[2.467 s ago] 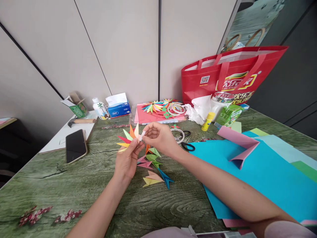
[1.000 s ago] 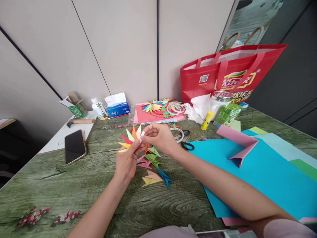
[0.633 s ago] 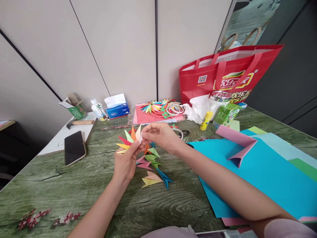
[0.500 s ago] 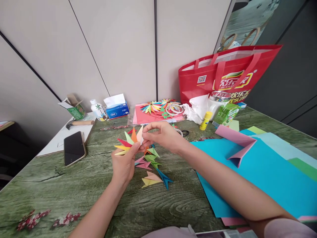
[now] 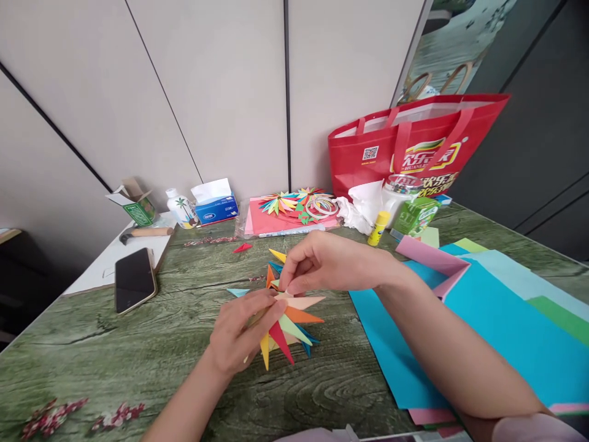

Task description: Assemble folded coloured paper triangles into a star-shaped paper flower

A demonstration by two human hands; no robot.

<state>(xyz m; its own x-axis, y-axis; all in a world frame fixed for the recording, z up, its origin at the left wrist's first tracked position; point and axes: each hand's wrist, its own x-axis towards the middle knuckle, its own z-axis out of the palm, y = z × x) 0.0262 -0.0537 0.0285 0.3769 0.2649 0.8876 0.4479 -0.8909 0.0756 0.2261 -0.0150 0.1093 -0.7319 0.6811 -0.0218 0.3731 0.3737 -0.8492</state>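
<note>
Holding a multicoloured paper fan [image 5: 294, 329] over the middle of the table [image 5: 350, 393]: left hand [image 5: 239, 325] has thumb and fingers closed round its inner end, likely so the spikes stay bunched there and splay freely toward the table's right and near edges. Right hand [image 5: 317, 261] in a narrow pinch on a pale paper tip [image 5: 287, 293] at that inner end, wrist arched over, probably for fine control; can't tell if the tip is a separate bit. Loose folded pieces [image 5: 270, 276] lie under and behind the hands, handy to reach, it seems. Blue sheet [image 5: 483, 331] spreads toward the right edge, glue stick [image 5: 378, 228] stands near the back edge, phone [image 5: 135, 280] by the left edge, presumably out of the way.
</note>
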